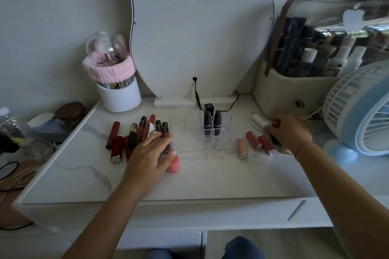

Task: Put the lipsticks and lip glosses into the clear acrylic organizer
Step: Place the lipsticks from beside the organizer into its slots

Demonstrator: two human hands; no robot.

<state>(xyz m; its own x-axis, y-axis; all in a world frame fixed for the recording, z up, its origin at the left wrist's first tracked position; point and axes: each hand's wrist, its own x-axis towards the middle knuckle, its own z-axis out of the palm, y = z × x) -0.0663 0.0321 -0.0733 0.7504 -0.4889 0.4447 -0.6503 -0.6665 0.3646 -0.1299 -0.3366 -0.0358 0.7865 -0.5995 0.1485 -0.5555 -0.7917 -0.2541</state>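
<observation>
Head view: three lip glosses [253, 140] lie flat on the worktop [210, 174] right of the organizer [185, 132], long axes running away from you, metal ends toward you, just beside your right grip [288, 130] (curled, can't tell if holding); left grip [151, 153] rests released on the lipstick pile [117, 147] left of it.

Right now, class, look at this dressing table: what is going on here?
A person is sorting lip products. The left hand rests on a pile of red lipsticks; the right hand reaches among items beyond three pink tubes, its grip blurred. Three dark lipsticks already stand in the clear organizer.
</observation>
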